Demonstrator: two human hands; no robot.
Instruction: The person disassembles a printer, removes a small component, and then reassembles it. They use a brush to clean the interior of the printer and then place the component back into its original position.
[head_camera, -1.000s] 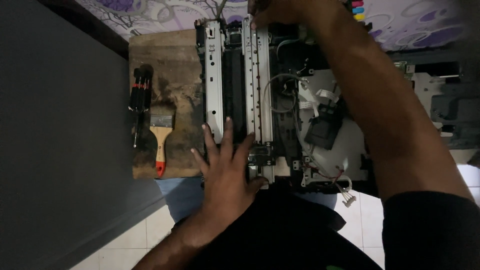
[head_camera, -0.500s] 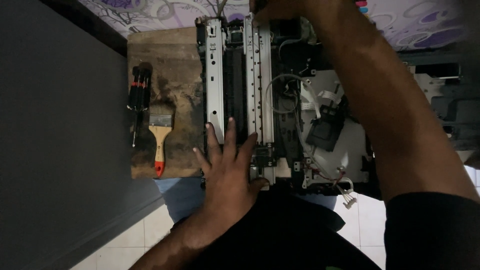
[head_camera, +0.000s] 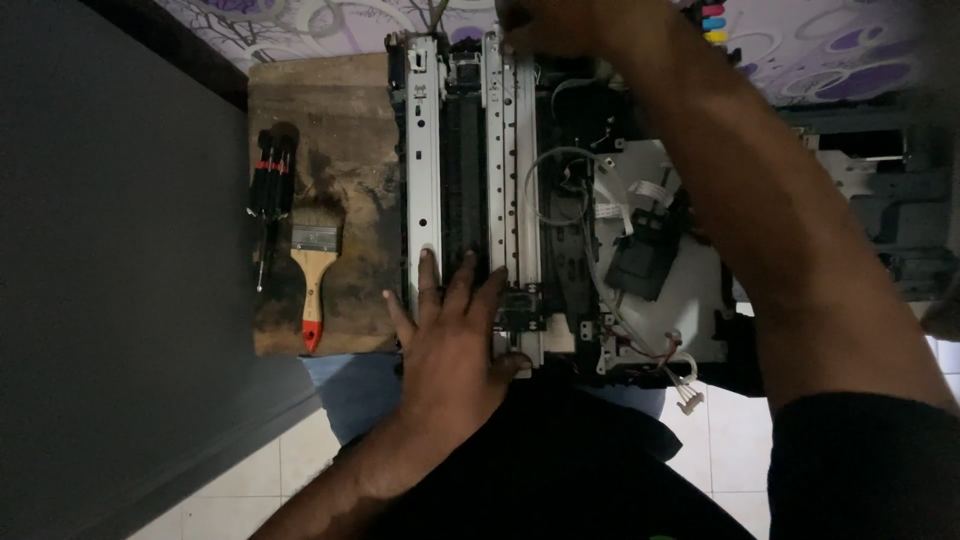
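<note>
An opened printer mechanism (head_camera: 560, 210) with metal rails, black rollers, tubes and cables lies partly on a worn wooden board (head_camera: 330, 140). My left hand (head_camera: 455, 335) rests flat on its near end, fingers spread over the rails and thumb by the lower edge. My right hand (head_camera: 570, 25) reaches to the far end of the mechanism at the top of the view; its fingers close around the end of a metal rail, partly cut off by the frame edge. My right forearm crosses over the right side of the mechanism.
A paintbrush with a wooden handle and red tip (head_camera: 313, 270) and black screwdrivers (head_camera: 272, 185) lie on the board's left part. A dark wall (head_camera: 110, 260) fills the left. A patterned cloth (head_camera: 800, 50) lies behind. More grey printer parts (head_camera: 890, 210) sit at right. White floor tiles (head_camera: 260, 470) show below.
Both hands stay almost still. My left hand's fingers have shifted slightly on the rails.
</note>
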